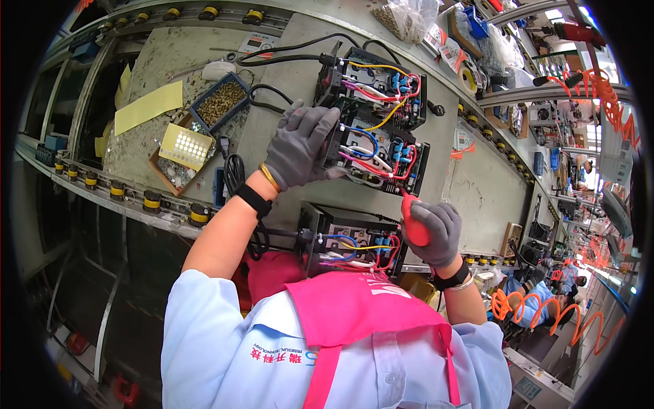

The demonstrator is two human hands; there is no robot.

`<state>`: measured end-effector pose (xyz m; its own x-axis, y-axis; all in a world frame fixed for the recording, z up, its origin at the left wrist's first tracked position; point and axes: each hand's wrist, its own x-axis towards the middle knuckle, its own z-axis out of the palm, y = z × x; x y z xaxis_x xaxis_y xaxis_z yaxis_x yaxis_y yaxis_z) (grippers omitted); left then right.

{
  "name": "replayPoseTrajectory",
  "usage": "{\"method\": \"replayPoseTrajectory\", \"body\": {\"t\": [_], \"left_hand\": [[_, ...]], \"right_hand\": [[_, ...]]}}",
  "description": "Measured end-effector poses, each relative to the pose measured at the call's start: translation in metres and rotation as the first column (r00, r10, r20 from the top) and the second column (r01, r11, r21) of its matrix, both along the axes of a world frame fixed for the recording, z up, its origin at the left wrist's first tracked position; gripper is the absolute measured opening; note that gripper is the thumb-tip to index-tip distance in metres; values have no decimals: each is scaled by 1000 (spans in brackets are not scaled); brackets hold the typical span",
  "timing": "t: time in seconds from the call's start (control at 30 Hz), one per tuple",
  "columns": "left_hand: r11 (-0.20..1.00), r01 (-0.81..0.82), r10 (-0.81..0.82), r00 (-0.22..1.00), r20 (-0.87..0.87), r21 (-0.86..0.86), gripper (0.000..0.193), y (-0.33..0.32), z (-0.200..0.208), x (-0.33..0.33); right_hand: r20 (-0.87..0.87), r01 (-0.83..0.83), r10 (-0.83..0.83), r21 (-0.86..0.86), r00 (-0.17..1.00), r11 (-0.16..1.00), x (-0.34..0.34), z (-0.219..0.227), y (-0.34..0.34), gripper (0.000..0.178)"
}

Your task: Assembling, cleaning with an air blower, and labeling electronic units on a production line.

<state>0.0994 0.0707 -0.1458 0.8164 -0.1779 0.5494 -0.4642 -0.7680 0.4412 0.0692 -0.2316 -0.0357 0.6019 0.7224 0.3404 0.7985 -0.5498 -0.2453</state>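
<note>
Three black-cased electronic units with exposed coloured wiring are on the work surface: a far unit, a middle unit and a near unit. My left hand, in a grey glove, grips the left end panel of the middle unit, with the fingers over its edge and the thumb lower down. In my right hand, also gloved, is a red-handled tool, closed in the fingers. Its narrow tip points at the middle unit's near right corner. Whether the tip touches the unit I cannot tell.
To the left are a blue bin of small brass-coloured parts, a cardboard box and a yellow sheet. Black power cables lie beside the units. Roller rails run along both edges. Orange coiled hoses hang at right.
</note>
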Motion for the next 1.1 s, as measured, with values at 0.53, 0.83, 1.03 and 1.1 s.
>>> {"method": "replayPoseTrajectory", "body": {"t": [0.53,0.83,1.03,1.1], "left_hand": [[995,43,-33,995,-99,95,85,-8,13,-12],[930,77,-267,814,-516,-360,80,6,21,-136],[988,156,-155,966,-207,-11,92,-8,32,-168],[969,244,-246,944,-221,-35,94,-14,36,-164]], "right_hand": [[-95,108,-98,114,991,988,4,-6,-8,54],[-328,603,-514,551,792,577,-80,26,-28,45],[-756,746,-244,649,608,-150,-131,12,-49,35],[-821,749,-13,526,570,-404,-147,5,-53,28]]}}
